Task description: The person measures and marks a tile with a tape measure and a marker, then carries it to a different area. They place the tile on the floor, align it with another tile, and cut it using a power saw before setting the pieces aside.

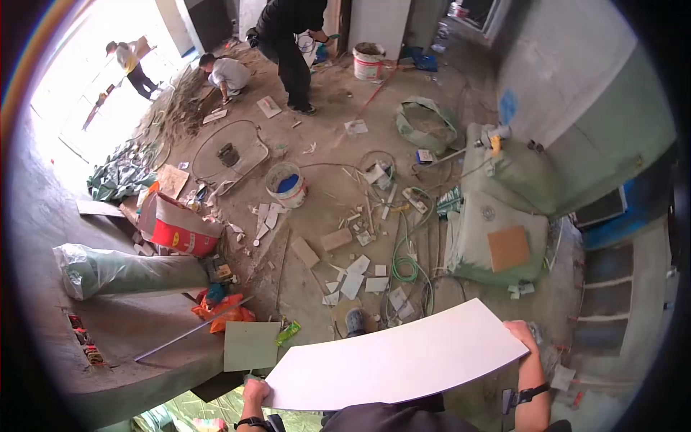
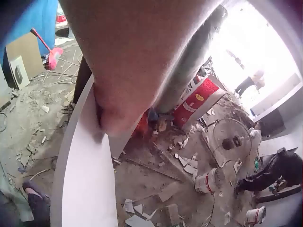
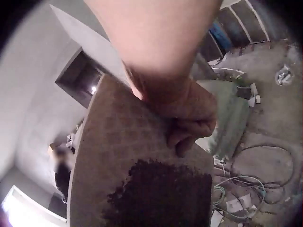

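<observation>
A large white tile spans the space in front of my body in the head view, looking bent through the lens. My left hand grips its left end. At the opposite end, my right hand holds the edge with fingers curled beneath. The right wrist view shows the underside of the tile, brownish with a faint grid and a dark, wet-looking patch. In the left wrist view, the forearm covers most of the left hand at the tile's edge.
A red-and-white bucket and a plastic-wrapped roll are at left. Broken tile pieces and a green hose litter the floor. Full sacks stand at right, a brown square tile on them. Several people are farther back.
</observation>
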Demonstrator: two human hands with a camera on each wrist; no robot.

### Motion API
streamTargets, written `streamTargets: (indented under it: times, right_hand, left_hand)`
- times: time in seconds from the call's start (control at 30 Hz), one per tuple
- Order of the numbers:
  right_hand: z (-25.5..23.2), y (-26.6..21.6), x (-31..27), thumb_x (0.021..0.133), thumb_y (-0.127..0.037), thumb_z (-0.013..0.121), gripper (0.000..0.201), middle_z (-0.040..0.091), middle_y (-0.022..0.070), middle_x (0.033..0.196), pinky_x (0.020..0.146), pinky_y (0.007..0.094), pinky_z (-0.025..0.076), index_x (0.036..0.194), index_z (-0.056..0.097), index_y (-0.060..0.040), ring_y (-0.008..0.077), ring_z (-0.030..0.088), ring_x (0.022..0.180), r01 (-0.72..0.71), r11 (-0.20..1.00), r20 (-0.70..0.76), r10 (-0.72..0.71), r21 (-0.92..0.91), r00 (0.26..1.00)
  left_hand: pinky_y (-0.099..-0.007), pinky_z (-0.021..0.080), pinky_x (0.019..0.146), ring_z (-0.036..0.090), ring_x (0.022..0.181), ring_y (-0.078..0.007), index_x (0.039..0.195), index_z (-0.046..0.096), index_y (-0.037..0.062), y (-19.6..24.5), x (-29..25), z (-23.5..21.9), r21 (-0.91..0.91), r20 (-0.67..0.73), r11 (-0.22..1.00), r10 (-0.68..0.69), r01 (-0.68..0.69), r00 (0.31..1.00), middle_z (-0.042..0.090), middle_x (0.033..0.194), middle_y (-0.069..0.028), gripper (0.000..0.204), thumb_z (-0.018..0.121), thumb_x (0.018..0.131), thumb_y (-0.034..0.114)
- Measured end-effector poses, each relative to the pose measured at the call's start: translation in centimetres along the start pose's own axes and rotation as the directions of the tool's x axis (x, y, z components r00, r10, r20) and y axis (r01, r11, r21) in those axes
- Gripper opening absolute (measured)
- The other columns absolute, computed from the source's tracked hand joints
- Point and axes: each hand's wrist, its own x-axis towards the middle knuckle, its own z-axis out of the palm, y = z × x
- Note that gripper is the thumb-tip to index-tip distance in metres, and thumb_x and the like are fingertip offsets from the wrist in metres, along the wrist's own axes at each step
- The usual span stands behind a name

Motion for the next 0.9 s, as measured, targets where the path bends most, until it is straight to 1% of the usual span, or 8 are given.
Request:
streamTargets:
  times: [0.23,0.3,0.33,0.47,0.53,0.77,0.83,0.9]
  right_hand:
    - [2.4,-16.6,12.6,0.092,-0.024,0.069,0.035,0.072,0.0096,0.075,0.059,0.0405,0.051,0.081,0.071,0.0086,0.0205,0.067,0.065,0.108,0.957,0.035,-0.103,-0.268,0.994]
    - [3.2,-19.4,19.3,0.091,-0.024,0.068,0.034,0.071,0.0132,0.073,0.059,0.0402,0.051,0.084,0.07,0.0091,0.0192,0.066,0.066,0.306,0.872,0.208,-0.241,-0.382,0.948]
    - [3.7,-20.5,23.4,0.091,-0.026,0.067,0.034,0.069,0.0185,0.074,0.061,0.0417,0.051,0.087,0.07,0.0072,0.0186,0.067,0.068,0.243,0.861,0.187,-0.175,-0.448,0.967]
    - [5.3,-25.8,32.6,0.093,-0.025,0.068,0.037,0.069,0.0112,0.073,0.061,0.0394,0.051,0.083,0.067,0.0101,0.0159,0.066,0.07,0.386,0.87,0.428,-0.237,-0.306,0.872]
    - [6.4,-29.8,36.5,0.094,-0.028,0.068,0.04,0.07,0.0123,0.074,0.063,0.0397,0.052,0.087,0.067,0.011,0.016,0.066,0.073,0.48,0.763,0.416,-0.303,-0.433,0.857]
    - [8.9,-39.1,41.0,0.093,-0.027,0.067,0.038,0.07,0.0182,0.075,0.065,0.042,0.053,0.093,0.066,0.0107,0.0157,0.066,0.074,0.417,0.828,0.453,-0.228,-0.376,0.862]
    - [9.5,-39.8,44.2,0.091,-0.026,0.065,0.035,0.07,0.0237,0.078,0.066,0.042,0.053,0.094,0.067,0.0089,0.016,0.067,0.074,0.649,0.566,0.606,-0.3,-0.508,0.737]
    - [11.0,-41.6,44.2,0.09,-0.026,0.065,0.034,0.07,0.0254,0.08,0.067,0.0424,0.053,0.094,0.067,0.0077,0.0177,0.069,0.075,0.593,0.628,0.576,-0.267,-0.504,0.773]
  left_hand:
    - [-0.0465,0.054,0.105,0.067,0.125,-0.0407,0.124,0.071,-0.0057,7.9,-3.8,-5.0,-0.116,-0.057,0.99,-0.089,0.082,0.994,0.07,0.13,-0.0293,0.054,0.06,0.097,0.039]
    - [-0.0475,0.055,0.104,0.068,0.123,-0.043,0.12,0.072,-0.0074,10.6,-6.2,-7.0,-0.152,-0.063,0.983,-0.11,0.099,0.992,0.07,0.128,-0.0306,0.053,0.062,0.096,0.039]
    - [-0.048,0.055,0.102,0.068,0.121,-0.0436,0.118,0.073,-0.0077,11.3,-7.0,-7.3,-0.197,-0.069,0.973,-0.133,0.117,0.989,0.07,0.126,-0.0308,0.053,0.062,0.096,0.039]
    - [-0.0495,0.056,0.098,0.07,0.116,-0.0455,0.11,0.074,-0.0099,13.8,-9.6,-7.6,-0.22,-0.191,0.957,-0.234,0.191,0.953,0.071,0.12,-0.0331,0.052,0.062,0.096,0.039]
    - [-0.0484,0.057,0.097,0.07,0.117,-0.0458,0.112,0.071,-0.0145,15.9,-11.3,-8.5,-0.288,-0.141,0.929,-0.281,0.232,0.949,0.07,0.118,-0.0363,0.055,0.064,0.096,0.038]
    - [-0.0515,0.057,0.094,0.071,0.11,-0.0489,0.105,0.073,-0.0128,19.7,-19.1,-8.7,-0.35,-0.139,0.887,-0.366,0.3,0.92,0.071,0.113,-0.0365,0.051,0.064,0.092,0.036]
    - [-0.0507,0.057,0.095,0.071,0.11,-0.0487,0.105,0.073,-0.0132,20.3,-19.3,-8.2,-0.327,-0.119,0.876,-0.411,0.355,0.904,0.071,0.112,-0.0365,0.051,0.065,0.092,0.035]
    - [-0.0509,0.057,0.095,0.071,0.111,-0.0487,0.106,0.072,-0.0142,20.4,-19.0,-7.9,-0.367,-0.099,0.859,-0.417,0.356,0.904,0.071,0.112,-0.037,0.051,0.066,0.091,0.034]
